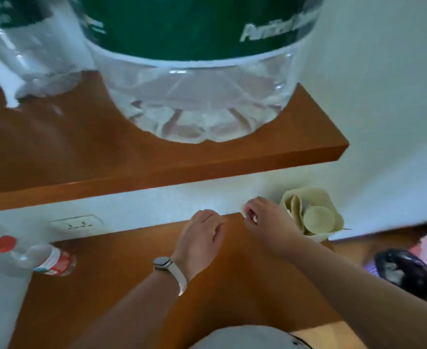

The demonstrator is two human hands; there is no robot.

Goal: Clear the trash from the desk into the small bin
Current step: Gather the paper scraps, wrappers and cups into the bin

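Both my hands reach to the back edge of the brown desk [136,285], close to the white wall. My left hand [202,235], with a watch on its wrist, rests palm down, its fingers bent loosely onto the desk and holding nothing. Just to its right, my right hand [265,220] has its fingers curled together, pinching a small white scrap [245,213] at the desk's back edge. The small bin [406,273], lined with a dark bag, stands on the floor beyond the desk's right end.
A white cup of pale green round pads [313,215] stands in the desk's back right corner, beside my right hand. A red-capped plastic bottle [38,255] lies at the left. A wall socket [76,224] sits behind. Above, a shelf [207,159] carries a large water jug [197,84].
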